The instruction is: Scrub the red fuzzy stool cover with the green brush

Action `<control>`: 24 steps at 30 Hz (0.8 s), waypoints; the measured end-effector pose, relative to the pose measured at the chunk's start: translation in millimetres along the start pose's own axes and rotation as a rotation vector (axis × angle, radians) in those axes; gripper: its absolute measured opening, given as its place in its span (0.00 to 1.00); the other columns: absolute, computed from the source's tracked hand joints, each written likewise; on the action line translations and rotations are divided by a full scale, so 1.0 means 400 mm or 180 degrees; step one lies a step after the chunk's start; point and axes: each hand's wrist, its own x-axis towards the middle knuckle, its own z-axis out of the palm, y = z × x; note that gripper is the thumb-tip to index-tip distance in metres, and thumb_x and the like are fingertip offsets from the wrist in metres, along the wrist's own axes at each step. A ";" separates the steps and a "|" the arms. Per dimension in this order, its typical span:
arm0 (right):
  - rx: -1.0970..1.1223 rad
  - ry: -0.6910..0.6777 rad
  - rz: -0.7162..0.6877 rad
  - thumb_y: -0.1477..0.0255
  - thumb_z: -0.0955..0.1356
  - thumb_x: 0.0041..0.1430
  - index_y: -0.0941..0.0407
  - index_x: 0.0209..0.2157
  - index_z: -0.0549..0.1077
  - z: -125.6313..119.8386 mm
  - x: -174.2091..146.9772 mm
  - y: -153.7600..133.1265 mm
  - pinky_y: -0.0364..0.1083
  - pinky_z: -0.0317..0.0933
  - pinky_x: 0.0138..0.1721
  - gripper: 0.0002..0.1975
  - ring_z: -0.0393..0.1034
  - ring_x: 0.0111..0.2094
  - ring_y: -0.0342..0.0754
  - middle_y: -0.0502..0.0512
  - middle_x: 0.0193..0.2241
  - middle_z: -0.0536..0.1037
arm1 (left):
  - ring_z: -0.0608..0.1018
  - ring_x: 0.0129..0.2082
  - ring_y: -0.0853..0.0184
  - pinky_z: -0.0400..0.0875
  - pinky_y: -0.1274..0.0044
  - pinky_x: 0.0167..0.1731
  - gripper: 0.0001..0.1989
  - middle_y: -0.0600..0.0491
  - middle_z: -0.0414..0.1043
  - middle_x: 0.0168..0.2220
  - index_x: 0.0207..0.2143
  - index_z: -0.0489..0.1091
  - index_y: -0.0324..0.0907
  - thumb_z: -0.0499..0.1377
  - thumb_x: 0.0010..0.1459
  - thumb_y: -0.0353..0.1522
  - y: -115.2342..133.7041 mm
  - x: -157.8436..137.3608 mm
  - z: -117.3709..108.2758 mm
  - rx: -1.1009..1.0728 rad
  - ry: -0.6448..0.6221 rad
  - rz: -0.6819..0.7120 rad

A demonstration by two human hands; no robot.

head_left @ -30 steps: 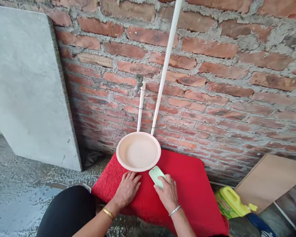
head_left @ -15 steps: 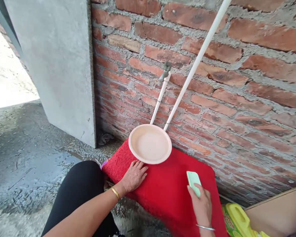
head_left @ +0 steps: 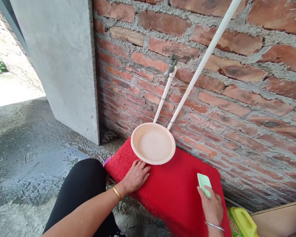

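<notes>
A red cloth (head_left: 172, 191) lies spread over a low raised surface. Near its far end stands a pale pink basin (head_left: 153, 144), with a small dark speck on its bottom. My left hand (head_left: 136, 175) rests flat on the cloth with fingers stretched out, its fingertips close to the basin's near rim; a gold bangle circles the wrist. Over the right part of the cloth, my right hand (head_left: 212, 204) is closed around a mint-green rectangular block (head_left: 203, 183) with rounded corners. Its underside is hidden, so its kind is unclear.
A grey tap (head_left: 172, 65) on a white pipe stands before the brick wall (head_left: 236, 108), beside a taller white pipe (head_left: 204, 62). A grey slab (head_left: 64, 65) leans at left above wet floor (head_left: 39, 164). At lower right is a yellow jug (head_left: 244, 220) beside a board (head_left: 283, 219).
My right hand has moved a little to the right with the green block. The left hand keeps its place by the basin. The view has shifted slightly.
</notes>
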 end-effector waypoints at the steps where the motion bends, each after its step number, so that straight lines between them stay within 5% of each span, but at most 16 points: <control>1: -0.0022 0.0068 0.0179 0.45 0.59 0.54 0.51 0.51 0.74 -0.018 0.009 0.031 0.60 0.64 0.45 0.33 0.68 0.47 0.66 0.64 0.39 0.74 | 0.69 0.52 0.56 0.60 0.60 0.55 0.14 0.47 0.68 0.51 0.52 0.70 0.46 0.56 0.65 0.34 0.001 -0.001 0.000 -0.0003 0.0006 0.0001; 5: 0.0152 0.0122 0.0195 0.42 0.59 0.52 0.52 0.51 0.74 -0.028 0.002 0.015 0.60 0.64 0.46 0.35 0.69 0.46 0.66 0.63 0.39 0.73 | 0.69 0.52 0.57 0.60 0.59 0.55 0.14 0.47 0.68 0.51 0.52 0.70 0.46 0.56 0.65 0.34 0.003 -0.001 0.000 -0.0037 0.0032 -0.0010; 11: 0.0444 -0.0265 -0.0945 0.52 0.64 0.55 0.50 0.46 0.76 0.096 -0.059 -0.259 0.51 0.63 0.44 0.23 0.70 0.43 0.56 0.57 0.42 0.72 | 0.69 0.53 0.57 0.60 0.59 0.55 0.14 0.47 0.68 0.51 0.52 0.70 0.47 0.56 0.65 0.34 0.003 0.000 -0.005 -0.0013 0.0006 -0.0026; 14: 0.0252 -0.0393 -0.1321 0.56 0.65 0.56 0.49 0.46 0.76 0.132 -0.067 -0.330 0.50 0.63 0.44 0.19 0.71 0.43 0.53 0.56 0.42 0.72 | 0.69 0.53 0.56 0.60 0.60 0.55 0.14 0.48 0.68 0.52 0.52 0.70 0.47 0.56 0.65 0.34 0.003 0.000 -0.009 0.0002 -0.0019 -0.0026; 17: 0.0112 -0.0378 -0.1177 0.55 0.64 0.57 0.48 0.46 0.76 0.118 -0.038 -0.290 0.50 0.63 0.44 0.20 0.71 0.43 0.54 0.56 0.43 0.73 | 0.69 0.52 0.56 0.60 0.60 0.55 0.14 0.48 0.68 0.51 0.52 0.69 0.46 0.56 0.65 0.34 0.005 0.001 -0.010 -0.0015 -0.0052 -0.0023; 24: -0.0187 -0.0049 0.0303 0.45 0.59 0.56 0.51 0.52 0.73 -0.023 0.076 0.002 0.58 0.65 0.45 0.33 0.68 0.49 0.64 0.62 0.38 0.74 | 0.68 0.52 0.56 0.60 0.59 0.55 0.13 0.47 0.68 0.51 0.52 0.69 0.46 0.56 0.65 0.34 0.008 0.001 -0.010 -0.0055 -0.0046 -0.0045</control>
